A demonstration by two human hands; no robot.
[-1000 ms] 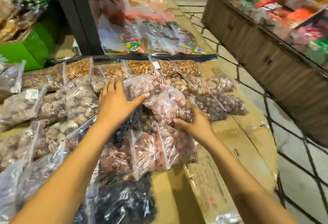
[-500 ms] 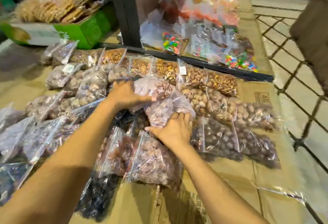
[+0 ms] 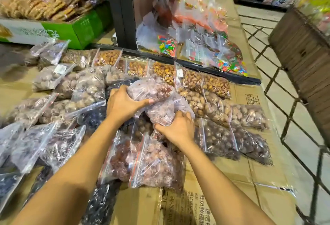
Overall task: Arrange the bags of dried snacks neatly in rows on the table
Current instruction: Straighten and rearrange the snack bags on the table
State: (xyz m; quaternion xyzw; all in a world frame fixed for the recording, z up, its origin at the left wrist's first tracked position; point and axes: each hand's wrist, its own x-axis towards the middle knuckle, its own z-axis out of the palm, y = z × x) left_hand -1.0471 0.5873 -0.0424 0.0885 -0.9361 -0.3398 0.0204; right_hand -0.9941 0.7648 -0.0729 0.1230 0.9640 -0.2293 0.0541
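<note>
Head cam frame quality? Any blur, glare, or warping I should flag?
Head view: sharp in the middle, where the left hand and right hand hold clear snack bags; motion blur smears the edges, worst at the wooden crate and biscuit box; glare streaks the plastic; wide-angle bending curves the floor lines.

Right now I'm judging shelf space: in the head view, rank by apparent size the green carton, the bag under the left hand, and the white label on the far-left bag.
1. Green carton, largest.
2. Bag under the left hand.
3. White label, smallest.
The carton lies farther from the camera, so its lead is safe.
</note>
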